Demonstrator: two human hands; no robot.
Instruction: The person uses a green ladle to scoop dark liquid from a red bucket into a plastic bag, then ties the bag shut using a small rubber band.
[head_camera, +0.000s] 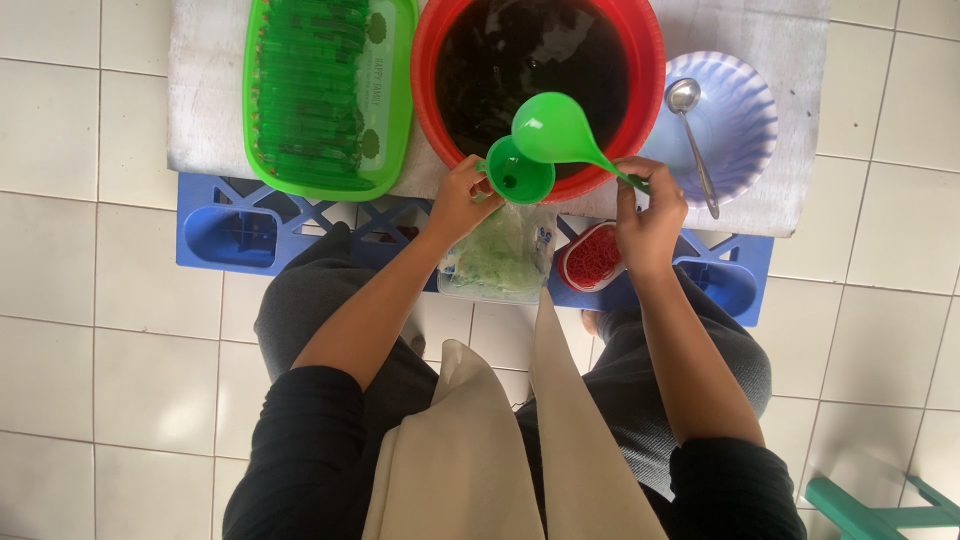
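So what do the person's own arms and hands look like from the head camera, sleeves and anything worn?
Both hands are bare: the left hand and right hand show no gloves, and no rings or watch that I can make out. The forearms are uncovered too. Black fabric sleeves, left sleeve and right sleeve, are pushed up to about the elbows.

Hands (460, 198) with green funnel (519, 174), ladle (556, 130)

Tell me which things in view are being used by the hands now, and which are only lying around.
In use:
- left hand holding small green plastic funnel
- right hand holding green plastic ladle
- clear plastic bag under the funnel
- red round basin of dark liquid

Lying about:
- green plastic tray
- pale scalloped bowl with metal spoon
- blue plastic crate
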